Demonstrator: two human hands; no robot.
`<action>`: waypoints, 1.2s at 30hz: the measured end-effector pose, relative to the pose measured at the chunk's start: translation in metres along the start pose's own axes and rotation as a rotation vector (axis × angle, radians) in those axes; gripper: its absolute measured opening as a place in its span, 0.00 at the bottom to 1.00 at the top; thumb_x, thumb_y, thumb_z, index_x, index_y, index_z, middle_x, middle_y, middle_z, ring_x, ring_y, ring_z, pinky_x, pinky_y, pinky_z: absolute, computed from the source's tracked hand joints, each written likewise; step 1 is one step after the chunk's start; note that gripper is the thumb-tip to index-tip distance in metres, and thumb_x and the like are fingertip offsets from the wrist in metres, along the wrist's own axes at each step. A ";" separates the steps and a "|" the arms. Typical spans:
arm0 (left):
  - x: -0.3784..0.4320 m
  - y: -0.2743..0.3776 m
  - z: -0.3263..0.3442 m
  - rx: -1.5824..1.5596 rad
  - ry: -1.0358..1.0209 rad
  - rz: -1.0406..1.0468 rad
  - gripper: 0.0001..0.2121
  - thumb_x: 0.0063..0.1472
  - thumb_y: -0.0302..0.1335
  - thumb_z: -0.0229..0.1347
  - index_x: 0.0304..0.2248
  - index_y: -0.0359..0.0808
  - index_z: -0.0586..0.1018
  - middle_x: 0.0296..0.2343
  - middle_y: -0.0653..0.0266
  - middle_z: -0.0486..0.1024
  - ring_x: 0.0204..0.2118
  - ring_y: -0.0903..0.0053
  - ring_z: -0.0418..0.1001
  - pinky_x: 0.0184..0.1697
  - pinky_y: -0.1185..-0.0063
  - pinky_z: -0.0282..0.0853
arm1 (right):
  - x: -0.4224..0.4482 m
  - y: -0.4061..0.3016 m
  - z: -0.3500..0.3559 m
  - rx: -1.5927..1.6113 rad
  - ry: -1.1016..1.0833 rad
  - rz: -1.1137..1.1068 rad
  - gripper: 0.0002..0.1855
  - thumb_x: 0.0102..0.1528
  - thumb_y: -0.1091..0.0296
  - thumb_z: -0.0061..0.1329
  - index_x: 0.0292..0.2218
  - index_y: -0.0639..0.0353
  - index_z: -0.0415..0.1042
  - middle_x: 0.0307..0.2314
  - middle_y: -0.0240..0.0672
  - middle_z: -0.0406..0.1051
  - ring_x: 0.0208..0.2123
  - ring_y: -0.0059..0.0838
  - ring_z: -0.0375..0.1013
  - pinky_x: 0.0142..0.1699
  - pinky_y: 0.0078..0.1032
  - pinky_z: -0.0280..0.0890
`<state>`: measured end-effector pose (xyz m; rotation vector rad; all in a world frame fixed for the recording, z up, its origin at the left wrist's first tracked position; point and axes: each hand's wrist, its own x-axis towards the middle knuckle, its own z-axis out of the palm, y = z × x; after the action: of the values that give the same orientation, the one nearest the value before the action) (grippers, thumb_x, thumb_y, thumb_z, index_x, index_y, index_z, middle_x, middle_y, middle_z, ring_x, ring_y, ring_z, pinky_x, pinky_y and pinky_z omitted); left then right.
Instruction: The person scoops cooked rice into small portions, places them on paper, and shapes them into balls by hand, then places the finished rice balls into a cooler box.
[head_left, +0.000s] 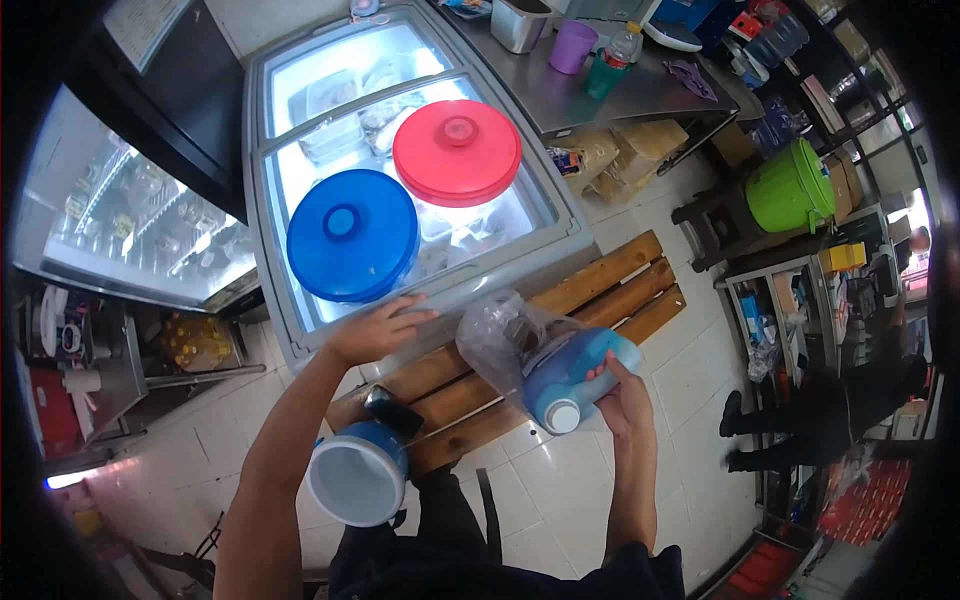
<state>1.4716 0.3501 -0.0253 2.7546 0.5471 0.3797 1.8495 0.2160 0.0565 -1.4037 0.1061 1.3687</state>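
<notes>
My right hand (624, 397) is closed around the handle of a large translucent jug of blue liquid (559, 375), tilted with its white cap towards me. Just left of the jug, a clear plastic bag (487, 330) lies against it over the wooden bench (622, 281). At the front rim of the glass-topped chest freezer (495, 281), my left hand (379, 328) has its fingers apart and holds nothing; whether it touches the rim is unclear. Close to it on the glass stand a blue-lidded round container (352, 240) and a red-lidded one (457, 154).
A blue tub with a white inside (356, 480) and a black phone-like object (394, 411) are at the bench's left end. A steel table (555, 105) adjoins the freezer. A green bucket (787, 187) sits on a dark stool. Someone in dark clothes (817, 420) is at right.
</notes>
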 end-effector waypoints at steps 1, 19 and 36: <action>-0.001 0.002 -0.002 0.002 -0.019 -0.010 0.01 0.53 0.20 0.51 0.26 0.33 0.73 0.54 0.66 0.65 0.60 0.61 0.56 0.60 0.70 0.60 | -0.017 -0.005 0.010 -0.004 -0.001 0.004 0.11 0.58 0.67 0.51 0.36 0.66 0.67 0.27 0.34 0.66 0.30 0.27 0.68 0.40 0.27 0.68; -0.013 0.004 0.003 0.078 -0.131 -0.049 0.14 0.49 0.20 0.56 0.38 0.36 0.74 0.61 0.73 0.52 0.65 0.68 0.45 0.58 0.72 0.63 | -0.247 -0.029 0.025 -0.956 -0.169 -0.201 0.11 0.50 0.70 0.58 0.22 0.66 0.70 0.11 0.30 0.65 0.12 0.20 0.64 0.19 0.19 0.56; -0.007 0.012 -0.008 0.189 0.104 0.023 0.07 0.47 0.23 0.58 0.30 0.37 0.78 0.49 0.66 0.71 0.50 0.72 0.68 0.50 0.74 0.63 | 0.107 0.412 -0.303 -0.181 0.380 0.265 0.29 0.54 0.39 0.50 0.32 0.63 0.67 0.16 0.33 0.63 0.16 0.28 0.65 0.22 0.29 0.64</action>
<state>1.4672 0.3388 -0.0155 2.9370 0.6057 0.5028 1.7901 -0.0929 -0.3610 -1.8437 0.4402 1.3326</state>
